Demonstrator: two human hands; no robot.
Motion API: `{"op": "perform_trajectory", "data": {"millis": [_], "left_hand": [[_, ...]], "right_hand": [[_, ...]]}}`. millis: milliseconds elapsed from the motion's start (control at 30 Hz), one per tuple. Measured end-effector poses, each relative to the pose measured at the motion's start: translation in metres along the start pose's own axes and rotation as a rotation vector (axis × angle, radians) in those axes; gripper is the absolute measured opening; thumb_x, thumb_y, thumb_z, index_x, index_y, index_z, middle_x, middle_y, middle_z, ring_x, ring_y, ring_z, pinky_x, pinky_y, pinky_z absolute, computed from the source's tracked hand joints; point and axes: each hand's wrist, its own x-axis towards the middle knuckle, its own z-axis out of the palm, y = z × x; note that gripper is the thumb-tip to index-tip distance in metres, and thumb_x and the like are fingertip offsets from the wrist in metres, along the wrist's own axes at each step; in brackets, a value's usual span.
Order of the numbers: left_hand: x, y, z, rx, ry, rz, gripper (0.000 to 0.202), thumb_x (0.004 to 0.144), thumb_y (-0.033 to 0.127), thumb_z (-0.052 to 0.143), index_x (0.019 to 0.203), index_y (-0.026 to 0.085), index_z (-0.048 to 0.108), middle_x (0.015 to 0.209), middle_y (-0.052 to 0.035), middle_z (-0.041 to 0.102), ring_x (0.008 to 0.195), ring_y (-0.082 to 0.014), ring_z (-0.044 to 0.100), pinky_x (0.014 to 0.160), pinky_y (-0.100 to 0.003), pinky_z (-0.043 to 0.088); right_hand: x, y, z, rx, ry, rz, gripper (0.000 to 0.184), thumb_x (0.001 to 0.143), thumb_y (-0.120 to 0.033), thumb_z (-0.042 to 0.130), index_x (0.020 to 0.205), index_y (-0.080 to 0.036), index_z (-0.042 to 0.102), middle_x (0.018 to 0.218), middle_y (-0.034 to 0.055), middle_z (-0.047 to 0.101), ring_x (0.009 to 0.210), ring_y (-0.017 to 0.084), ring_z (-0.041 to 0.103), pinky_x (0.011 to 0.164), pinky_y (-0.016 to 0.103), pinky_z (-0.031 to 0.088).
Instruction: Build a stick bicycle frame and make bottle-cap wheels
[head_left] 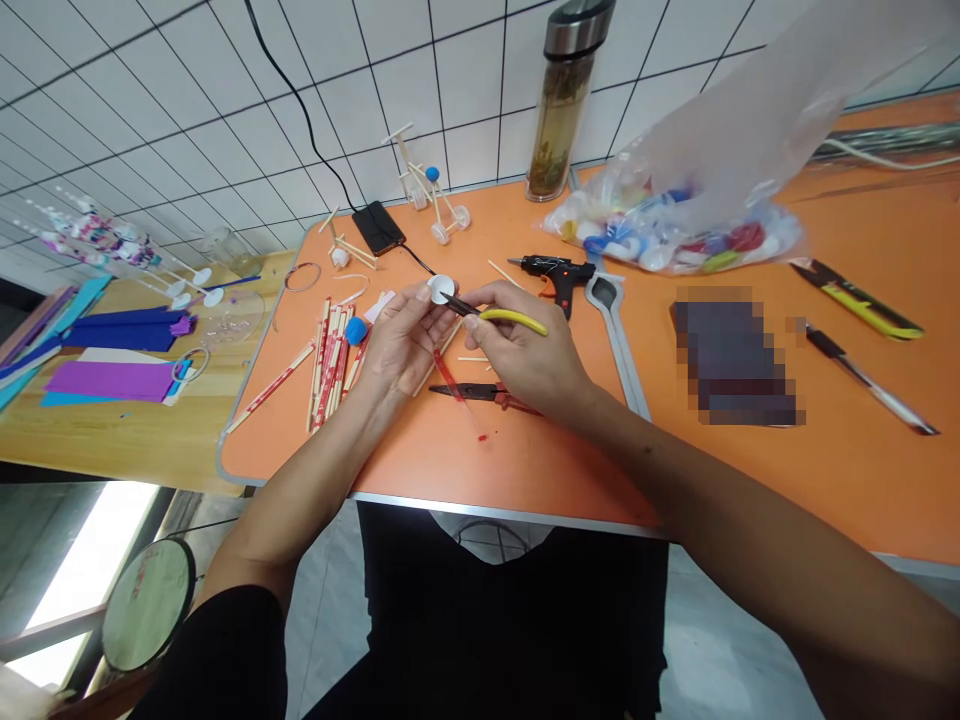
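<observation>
My left hand (405, 335) pinches a small white bottle cap (442, 290) with its hollow side showing. In my right hand (525, 345) is a pointed tool with a yellow handle (514, 318); its dark tip reaches into the cap. Whether it is scissors or pliers I cannot tell. Red-handled needle-nose pliers (469, 392) lie on the table under my right hand, beside a thin red and clear strip (466, 405). Left of my left hand are several chopsticks in red-patterned wrappers (326, 375) and a blue ball (356, 331).
Behind my hands lie a hot glue gun (555, 275), a black power bank (379, 228) and a stick-built model with cap wheels (431, 200). A tea bottle (562, 110) and a plastic bag of caps (675, 235) stand farther back. At right is a yellow utility knife (859, 300).
</observation>
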Motion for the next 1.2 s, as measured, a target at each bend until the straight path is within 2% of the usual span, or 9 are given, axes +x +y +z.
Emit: {"op": "perform_trajectory", "data": {"millis": [133,333,567,667,767,833,967,1100,1200], "left_hand": [[0.003,0.004,-0.002,-0.022,0.018,-0.016,0.016,0.094,0.028,0.093,0.097,0.019,0.08,0.111,-0.0084,0.088,0.106,-0.0186,0.085,0.099,-0.027,0.068],[0.005,0.002,-0.003,-0.103,0.003,-0.05,0.006,0.101,0.02,0.084,0.097,0.018,0.08,0.107,-0.0077,0.087,0.101,-0.0174,0.086,0.099,-0.027,0.069],[0.002,0.002,-0.003,-0.111,-0.034,-0.091,0.006,0.106,0.019,0.076,0.103,0.018,0.081,0.112,-0.0095,0.088,0.105,-0.0188,0.087,0.095,-0.026,0.071],[0.002,0.006,-0.002,-0.083,-0.022,-0.093,0.009,0.107,0.019,0.073,0.103,0.017,0.081,0.115,-0.0103,0.087,0.113,-0.0207,0.086,0.099,-0.027,0.071],[0.005,0.011,-0.001,-0.071,0.021,-0.082,0.009,0.108,0.018,0.073,0.103,0.017,0.08,0.116,-0.0107,0.087,0.122,-0.0219,0.085,0.104,-0.027,0.07],[0.008,0.014,-0.003,-0.073,0.054,-0.057,0.01,0.108,0.016,0.071,0.105,0.018,0.08,0.115,-0.0097,0.086,0.128,-0.022,0.083,0.108,-0.028,0.069],[0.016,0.018,-0.009,-0.073,0.11,-0.039,0.012,0.101,0.011,0.079,0.109,0.02,0.08,0.117,-0.0085,0.086,0.13,-0.0241,0.082,0.112,-0.033,0.069],[0.022,0.019,-0.015,-0.061,0.152,-0.068,0.007,0.1,0.013,0.08,0.104,0.018,0.079,0.103,-0.0078,0.084,0.11,-0.02,0.087,0.102,-0.028,0.072],[0.025,0.017,-0.018,-0.015,0.164,-0.066,0.018,0.097,0.004,0.076,0.103,0.02,0.08,0.089,-0.0025,0.082,0.089,-0.0128,0.084,0.09,-0.019,0.07]], "right_hand": [[-0.004,-0.007,-0.002,0.016,0.009,0.003,0.016,0.102,-0.028,0.069,0.115,-0.024,0.077,0.089,0.0016,0.077,0.078,0.02,0.072,0.074,0.036,0.055],[-0.004,-0.016,-0.004,0.062,0.112,-0.012,0.016,0.103,-0.033,0.071,0.116,-0.025,0.076,0.091,0.0031,0.075,0.079,0.022,0.073,0.073,0.038,0.057],[-0.003,-0.016,-0.005,0.069,0.167,-0.052,0.016,0.105,-0.035,0.068,0.118,-0.026,0.073,0.109,0.0052,0.077,0.082,0.02,0.073,0.076,0.037,0.058],[-0.002,-0.014,-0.009,0.015,0.147,-0.055,0.018,0.105,-0.033,0.066,0.119,-0.026,0.074,0.104,0.0042,0.078,0.082,0.021,0.074,0.076,0.037,0.057],[0.002,-0.006,-0.018,-0.186,0.136,-0.095,0.023,0.105,-0.032,0.066,0.124,-0.025,0.075,0.099,0.0047,0.078,0.083,0.023,0.073,0.077,0.038,0.055],[0.006,0.0,-0.027,-0.378,0.082,-0.161,0.026,0.105,-0.031,0.065,0.127,-0.024,0.077,0.102,0.0068,0.08,0.088,0.026,0.074,0.079,0.039,0.053],[0.011,0.009,-0.043,-0.678,-0.164,-0.253,0.034,0.108,-0.026,0.058,0.136,-0.026,0.078,0.116,0.01,0.085,0.1,0.03,0.075,0.077,0.039,0.047],[0.01,0.01,-0.047,-0.965,-0.356,-0.263,0.045,0.1,-0.013,0.06,0.138,-0.028,0.078,0.104,0.0088,0.084,0.087,0.028,0.07,0.069,0.035,0.032],[0.01,0.012,-0.048,-1.071,-0.424,-0.291,0.038,0.091,-0.012,0.072,0.125,-0.027,0.078,0.097,0.0079,0.079,0.081,0.025,0.065,0.07,0.035,0.026]]}}
